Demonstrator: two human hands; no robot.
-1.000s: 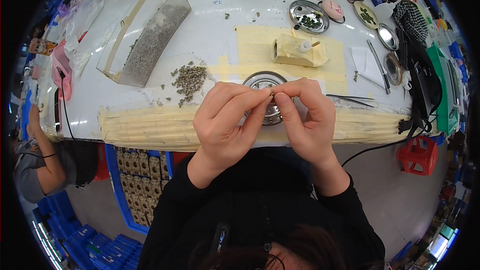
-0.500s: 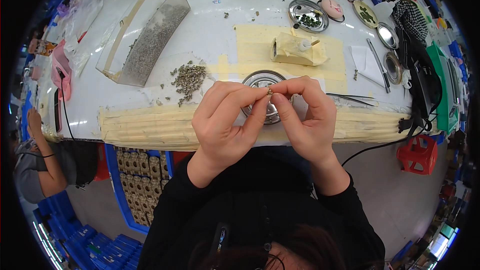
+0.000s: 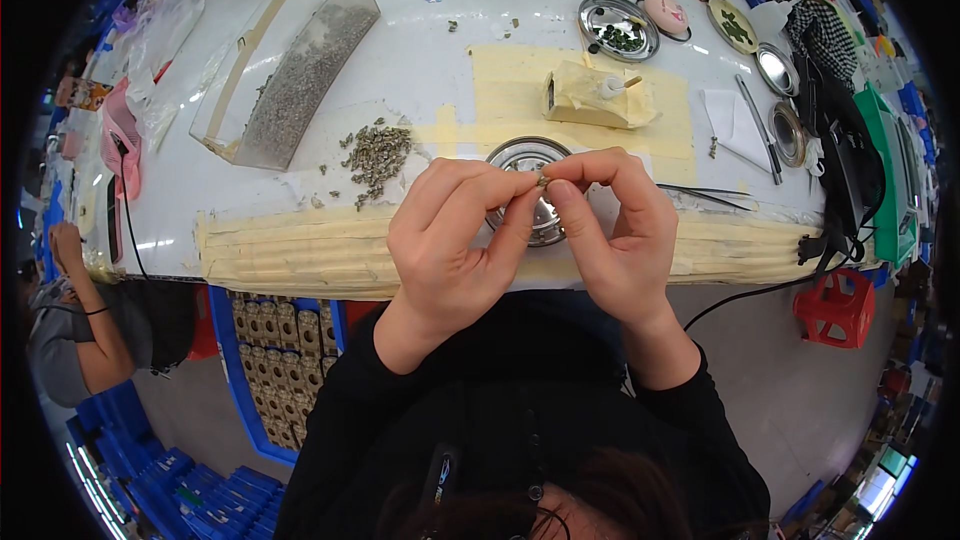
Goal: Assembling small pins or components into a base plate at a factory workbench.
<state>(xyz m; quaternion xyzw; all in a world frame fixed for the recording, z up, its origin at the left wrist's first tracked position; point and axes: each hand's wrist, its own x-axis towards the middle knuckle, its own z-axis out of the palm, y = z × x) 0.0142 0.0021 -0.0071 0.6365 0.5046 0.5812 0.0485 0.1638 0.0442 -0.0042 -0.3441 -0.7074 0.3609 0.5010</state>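
My left hand and my right hand meet at the fingertips, both closed in a pinch. Between them is one small greenish-brown piece, too small to make out its kind. Right below the fingers a round shiny metal dish rests on the table, partly covered by my hands. A loose pile of similar small grey-green pieces lies left of my left hand. Beyond it, a clear plastic bin lies tilted with a mass of tiny grey pieces in it.
A tape-wrapped block stands ahead of the dish. Tweezers lie to the right. Farther back is a metal plate with dark green bits. Below the table edge sits a blue tray of metal parts. A co-worker's arm shows at far left.
Both hands stay pinched together over the dish. The fingertips and the small piece have shifted only slightly, and the right hand's fingers have turned a little.
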